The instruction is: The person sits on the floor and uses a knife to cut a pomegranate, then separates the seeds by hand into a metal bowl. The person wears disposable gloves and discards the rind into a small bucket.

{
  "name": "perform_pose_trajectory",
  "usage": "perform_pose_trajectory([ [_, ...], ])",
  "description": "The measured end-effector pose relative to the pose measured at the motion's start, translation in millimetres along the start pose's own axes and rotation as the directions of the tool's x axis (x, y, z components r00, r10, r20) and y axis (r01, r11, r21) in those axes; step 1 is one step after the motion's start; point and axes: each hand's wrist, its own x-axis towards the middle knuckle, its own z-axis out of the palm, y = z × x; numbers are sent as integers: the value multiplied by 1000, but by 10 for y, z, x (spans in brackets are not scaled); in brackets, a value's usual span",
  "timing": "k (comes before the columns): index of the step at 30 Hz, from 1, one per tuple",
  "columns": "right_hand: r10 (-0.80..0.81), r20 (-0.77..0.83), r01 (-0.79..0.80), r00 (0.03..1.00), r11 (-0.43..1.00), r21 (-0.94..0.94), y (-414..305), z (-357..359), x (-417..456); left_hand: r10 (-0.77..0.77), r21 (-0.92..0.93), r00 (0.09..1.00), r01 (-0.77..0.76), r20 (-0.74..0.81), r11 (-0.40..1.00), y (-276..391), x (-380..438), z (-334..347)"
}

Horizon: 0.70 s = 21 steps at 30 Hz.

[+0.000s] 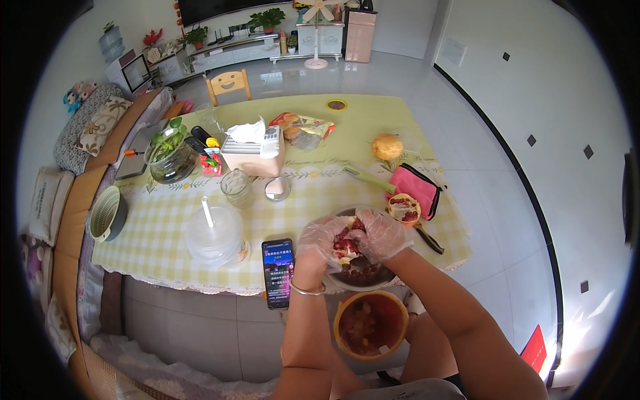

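Observation:
My left hand (321,239), in a clear plastic glove, grips one side of a broken pomegranate piece (346,243) with red seeds and pale membrane showing. My right hand (382,234), gloved the same way, has its fingers on the other side of that piece. Both hands are over a metal bowl (385,281), where loose red seeds (361,270) lie. Beside the bowl, to the right, is a cut pomegranate half (404,209), its seeds facing up. A dark-handled knife (429,239) lies near it, its blade mostly hidden.
Below the table edge stands an orange bin (340,325) with scraps inside. A phone (278,272) with a lit screen overhangs the edge. Around the cloth are a lidded cup with a straw (215,235), glass mug (237,188), tissue box (252,155), green peeler (370,179), pink pouch (416,187) and whole pomegranate (387,146).

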Motion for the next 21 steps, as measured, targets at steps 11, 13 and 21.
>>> perform_pose_trajectory([
  [11, 48, -79, -1, 996, 863, 505, 197, 296, -75, 130, 304, 991, -130, 21, 944, 81, -25, -13],
  [13, 107, 12, -91, 994, 777, 623, 336, 414, -87, -299, -125, 954, 292, -37, 948, 91, 2, 61],
  [21, 149, 9, -141, 989, 908, 396, 170, 276, -16, -22, 64, 1000, 23, -11, 998, -151, 17, 22],
])
